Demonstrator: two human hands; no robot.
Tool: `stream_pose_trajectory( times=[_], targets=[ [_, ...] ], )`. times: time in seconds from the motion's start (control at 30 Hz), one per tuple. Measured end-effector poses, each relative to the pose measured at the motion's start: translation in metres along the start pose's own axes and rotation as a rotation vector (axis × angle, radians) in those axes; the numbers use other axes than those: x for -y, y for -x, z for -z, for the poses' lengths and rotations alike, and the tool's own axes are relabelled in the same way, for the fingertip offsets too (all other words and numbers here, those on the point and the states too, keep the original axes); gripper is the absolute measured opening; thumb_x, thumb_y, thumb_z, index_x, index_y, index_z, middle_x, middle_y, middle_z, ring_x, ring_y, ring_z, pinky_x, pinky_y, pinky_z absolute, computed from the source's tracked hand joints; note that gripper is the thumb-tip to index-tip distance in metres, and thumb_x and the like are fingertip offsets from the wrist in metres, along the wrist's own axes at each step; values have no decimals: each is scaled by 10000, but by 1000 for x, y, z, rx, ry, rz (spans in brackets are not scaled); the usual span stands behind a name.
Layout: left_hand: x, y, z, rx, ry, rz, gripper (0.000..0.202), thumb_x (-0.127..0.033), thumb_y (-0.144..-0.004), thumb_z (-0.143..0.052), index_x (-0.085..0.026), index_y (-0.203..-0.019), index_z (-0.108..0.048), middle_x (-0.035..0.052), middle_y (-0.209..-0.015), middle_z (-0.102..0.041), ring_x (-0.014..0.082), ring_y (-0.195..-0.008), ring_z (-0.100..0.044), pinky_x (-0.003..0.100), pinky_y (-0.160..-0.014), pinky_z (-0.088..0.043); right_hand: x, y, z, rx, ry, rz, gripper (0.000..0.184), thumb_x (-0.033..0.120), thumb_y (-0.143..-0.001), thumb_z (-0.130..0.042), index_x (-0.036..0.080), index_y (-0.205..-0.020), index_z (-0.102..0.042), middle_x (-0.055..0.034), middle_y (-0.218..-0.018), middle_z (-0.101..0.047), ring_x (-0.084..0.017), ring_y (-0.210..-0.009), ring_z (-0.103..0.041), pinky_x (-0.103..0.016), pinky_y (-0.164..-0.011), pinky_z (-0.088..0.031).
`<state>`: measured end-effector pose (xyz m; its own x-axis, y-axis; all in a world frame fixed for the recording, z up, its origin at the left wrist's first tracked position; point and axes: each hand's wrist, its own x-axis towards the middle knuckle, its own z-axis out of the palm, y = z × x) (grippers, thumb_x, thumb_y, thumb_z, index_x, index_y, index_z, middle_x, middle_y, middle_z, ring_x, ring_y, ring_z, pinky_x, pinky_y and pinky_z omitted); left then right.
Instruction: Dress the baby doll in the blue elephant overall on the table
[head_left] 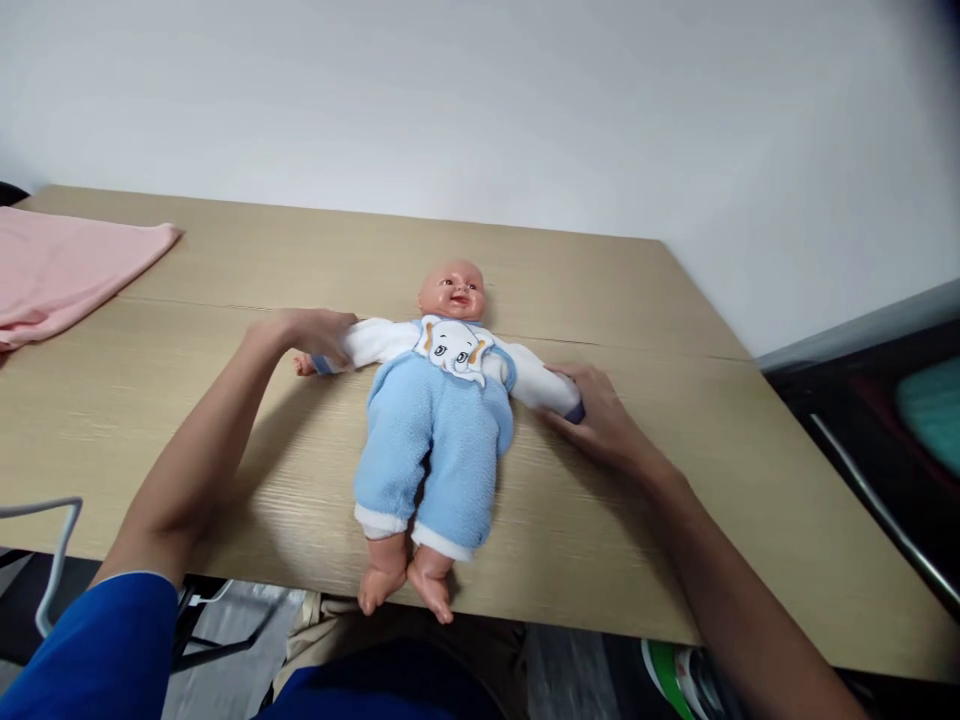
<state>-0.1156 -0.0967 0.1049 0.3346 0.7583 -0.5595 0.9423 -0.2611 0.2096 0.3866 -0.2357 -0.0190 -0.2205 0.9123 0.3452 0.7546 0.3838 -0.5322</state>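
Note:
A baby doll [433, 420] lies on its back on the wooden table, head toward the wall and bare feet at the near edge. It wears light blue trousers and a white top with an elephant face on the chest. My left hand [313, 335] is closed round the white sleeve at the left of the picture, and the doll's small hand sticks out beyond it. Around the cuff of the other sleeve, my right hand [596, 412] is closed, hiding the doll's hand there. Both doll arms are spread out sideways.
A pink cloth [75, 265] lies at the table's left side. The table [637, 300] stands by a white wall. At lower left is a white cable [64, 545]. Past the right edge is a dark object with a metal bar [885, 510]; a green and white item [667, 675] sits below the table.

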Motion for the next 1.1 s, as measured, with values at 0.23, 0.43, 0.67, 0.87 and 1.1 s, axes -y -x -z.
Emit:
stream_pose_trajectory(
  times=[0.23, 0.43, 0.67, 0.87, 1.1],
  targets=[
    [-77, 13, -16, -656, -84, -376, 623, -601, -1151, -512, -180, -1583, -669, 207, -1617, -695, 419, -1532, -595, 576, -1328, -455, -31, 38, 16, -79, -149, -178, 495, 630, -868, -917, 295, -1209, -789, -137, -1209, -863, -397, -1106, -808, -611, -1026, -659],
    [-169, -52, -56, -698, -45, -813, 360, -435, -1141, -645, -181, -1373, -752, 215, -1394, -756, 419, -1374, -646, 577, -1233, -482, 2, 4, 11, -281, -477, -223, 600, 535, -692, -1037, 302, -1157, -737, -76, -1148, -811, -313, -1023, -778, -491, -950, -680],
    [-172, -71, -66, -685, 40, -901, 301, -428, -1190, -560, -198, -1252, -743, 182, -1235, -776, 360, -1210, -696, 484, -1103, -532, 40, -53, -6, -385, -688, -240, 708, 776, -665, -1019, 318, -1038, -629, -60, -1169, -767, -296, -1189, -768, -483, -1124, -655],
    [-164, -53, -71, -722, 164, -1097, 517, -614, -1240, -440, -233, -1312, -782, 203, -1326, -756, 347, -1289, -713, 487, -1148, -549, 61, -67, -39, -333, -747, -171, 601, 663, -709, -1026, 312, -1051, -678, -34, -1054, -755, -263, -995, -745, -446, -963, -664],
    [-163, -48, -71, -739, 386, -1089, 518, -730, -1180, -532, -279, -1210, -783, 172, -1250, -774, 329, -1205, -727, 511, -1141, -573, 74, -45, -43, -193, -403, 55, 309, 488, -823, -887, 315, -1053, -776, -109, -1146, -709, -378, -1154, -685, -601, -1098, -622]
  ],
)
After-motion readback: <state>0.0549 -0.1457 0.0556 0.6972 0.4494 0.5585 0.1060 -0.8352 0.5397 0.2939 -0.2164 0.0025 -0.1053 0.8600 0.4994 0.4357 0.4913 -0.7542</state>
